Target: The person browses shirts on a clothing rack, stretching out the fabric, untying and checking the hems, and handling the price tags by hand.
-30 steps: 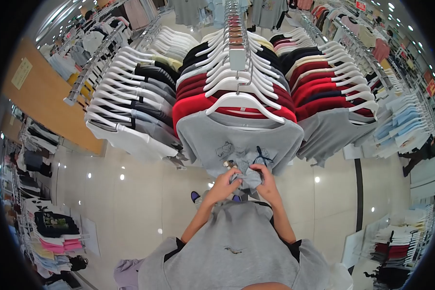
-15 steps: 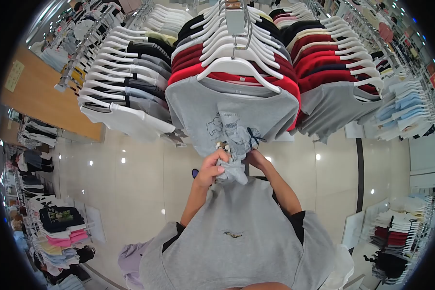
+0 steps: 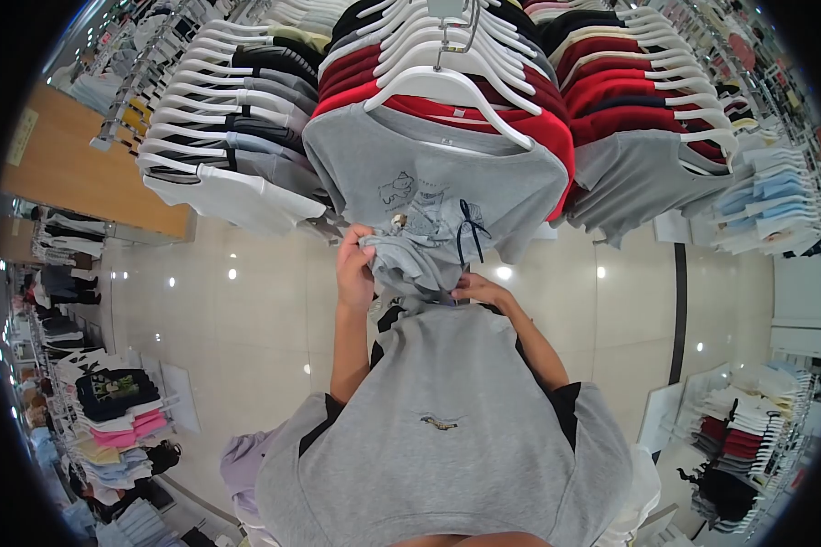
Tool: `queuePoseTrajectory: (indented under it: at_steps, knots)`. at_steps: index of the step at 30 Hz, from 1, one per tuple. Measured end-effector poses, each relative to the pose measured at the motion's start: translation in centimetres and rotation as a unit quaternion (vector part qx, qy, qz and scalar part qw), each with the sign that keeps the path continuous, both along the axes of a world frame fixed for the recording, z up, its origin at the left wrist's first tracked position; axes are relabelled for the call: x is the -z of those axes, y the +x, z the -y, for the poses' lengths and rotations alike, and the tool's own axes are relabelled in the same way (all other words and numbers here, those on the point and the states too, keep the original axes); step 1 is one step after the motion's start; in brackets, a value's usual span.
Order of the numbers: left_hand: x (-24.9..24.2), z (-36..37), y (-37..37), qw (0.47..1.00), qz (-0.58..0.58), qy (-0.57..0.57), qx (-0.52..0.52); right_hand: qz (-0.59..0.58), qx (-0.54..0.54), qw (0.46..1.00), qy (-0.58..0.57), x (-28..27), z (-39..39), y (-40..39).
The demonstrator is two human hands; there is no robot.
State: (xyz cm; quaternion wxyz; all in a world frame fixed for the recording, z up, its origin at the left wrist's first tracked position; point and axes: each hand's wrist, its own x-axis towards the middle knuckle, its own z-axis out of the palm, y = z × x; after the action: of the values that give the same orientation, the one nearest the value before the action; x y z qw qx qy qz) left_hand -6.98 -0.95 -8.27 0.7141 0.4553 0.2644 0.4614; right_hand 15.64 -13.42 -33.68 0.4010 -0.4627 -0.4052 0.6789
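A grey T-shirt [image 3: 347, 159] with a printed drawing hangs from a white hanger [image 3: 447, 87] at the front of the middle rail. Its lower part is gathered up in folds, with a dark ribbon bow [image 3: 471, 232] on the right side. My left hand [image 3: 356, 264] is closed on the bunched fabric at its left edge. At the bottom right of the same cloth, my right hand [image 3: 480, 289] pinches the hem; some of its fingers are hidden.
Behind the T-shirt hang several red garments [image 3: 556, 155]. A white top [image 3: 233, 201] is on the left rail, a darker grey shirt [image 3: 634, 173] on the right. A wooden panel [image 3: 91, 173] stands at left. Clothes racks line both sides of the tiled floor [image 3: 246, 301].
My left hand has moved left and up, spreading the bunched hem wider. My right hand has shifted slightly left and its fingers now show. The view has tilted slightly, so the racks sit higher.
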Motion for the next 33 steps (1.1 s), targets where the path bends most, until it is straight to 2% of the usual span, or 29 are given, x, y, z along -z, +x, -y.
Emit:
queuePoseTrajectory:
  at_steps: [1,3,4,6,7,8,10,11,12,14,15,16,18,19,21,22,24,26,27,28,29,30,31,32,33]
  knots:
    - [0.0,0.0,0.0,1.000,0.007,-0.022,-0.016,-0.001,0.001,1.000,-0.001,-0.5,-0.1,0.0]
    - [-0.4,0.3,0.1,0.999,0.020,-0.034,-0.005,0.114,-0.098,0.987,-0.050,-1.5,-0.9,-0.3]
    - [-0.8,0.5,0.3,0.998,0.037,-0.044,0.005,0.113,-0.097,0.988,-0.051,-3.0,-1.6,-0.6]
    - [-1.4,1.1,0.6,0.998,0.036,-0.039,0.024,0.210,-0.063,0.976,0.007,-5.2,-3.1,-1.7]
    - [-1.6,1.3,0.7,0.998,0.037,-0.032,0.042,0.239,-0.047,0.969,0.045,-0.8,-4.0,-2.5]
    - [-1.5,1.7,0.8,0.998,0.035,-0.033,0.040,0.236,-0.049,0.969,0.044,-0.1,-4.8,-3.1]
    - [-1.1,2.3,0.7,0.997,0.018,-0.029,0.073,0.125,-0.018,0.980,0.155,-0.9,-6.3,-4.5]
    - [-0.5,2.3,0.2,0.994,0.018,-0.007,0.105,0.181,0.004,0.965,0.189,-1.4,-6.2,-4.6]
    - [-0.5,2.3,-0.3,0.995,0.017,-0.008,0.099,0.179,-0.002,0.965,0.190,0.7,-6.4,-4.7]
    - [-0.4,2.4,-1.2,0.967,-0.164,0.106,0.164,0.205,0.150,0.932,0.258,7.4,-6.5,-3.8]
    - [-1.4,2.3,-1.4,0.932,-0.262,0.175,0.177,0.265,0.092,0.946,0.164,5.1,-5.8,-2.0]
    - [-1.2,2.4,-1.4,0.934,-0.264,0.170,0.172,0.322,0.031,0.944,0.067,2.1,-4.8,0.1]
    - [-0.9,2.6,-1.0,0.873,-0.410,0.213,0.157,0.365,0.119,0.893,0.236,0.9,-3.2,2.4]
    - [0.1,2.6,-1.3,0.873,-0.411,0.210,0.156,0.344,0.136,0.905,0.212,-0.6,-2.3,3.4]
    - [3.7,2.4,-1.8,0.728,-0.547,0.383,0.155,0.323,0.156,0.915,0.185,-4.3,-0.6,5.3]
    - [5.1,2.7,-1.9,0.728,-0.546,0.383,0.158,0.320,0.147,0.924,0.150,-6.0,0.2,6.2]
    - [7.1,3.6,-1.3,0.675,-0.622,0.340,0.207,0.318,0.144,0.931,0.111,-8.5,1.3,7.0]
    - [7.8,4.1,0.0,0.682,-0.604,0.358,0.206,0.247,0.125,0.955,0.106,-10.4,2.1,7.6]
    - [8.1,4.3,0.8,0.688,-0.589,0.374,0.201,0.248,0.132,0.954,0.100,-11.4,2.3,7.7]
    - [7.6,4.5,1.9,0.688,-0.585,0.376,0.208,0.125,0.138,0.979,0.088,-12.5,2.1,7.4]
    - [7.0,4.6,3.1,0.735,-0.536,0.345,0.229,-0.001,0.143,0.987,0.077,-13.6,2.0,7.1]
    - [6.5,4.9,4.1,0.778,-0.485,0.312,0.247,0.002,0.148,0.986,0.075,-15.1,1.8,6.6]
    - [6.4,5.2,4.9,0.778,-0.482,0.314,0.251,-0.084,0.199,0.975,0.053,-16.7,1.5,5.9]
    - [6.3,5.6,5.5,0.814,-0.439,0.291,0.245,-0.169,0.247,0.954,0.031,-18.2,1.1,5.2]
    - [6.3,5.9,6.0,0.847,-0.395,0.266,0.238,-0.198,0.267,0.943,0.016,-19.7,0.6,4.6]
